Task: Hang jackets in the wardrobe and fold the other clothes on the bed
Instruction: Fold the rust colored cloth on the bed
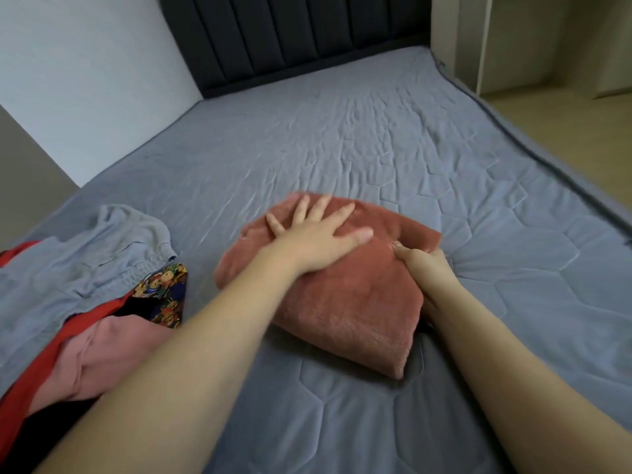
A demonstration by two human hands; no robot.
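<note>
Grey quilted bed (376, 138) filling the frame, dark padded headboard (294, 35) at top, folded rust fleece garment (345, 295) at centre, left hand (318, 237) flat on it with fingers spread, right hand (424, 268) gripping its right edge, unfolded clothes pile (85, 285) at lower left, no legible writing

I log one grey quilted bed (342, 138): folded rust fleece (342, 302) mid-bed, heaped clothes (85, 285) at left edge.

you won't find any readable text here; the dark cartoon-print fabric (164, 295) at lower left shows only pictures.
</note>
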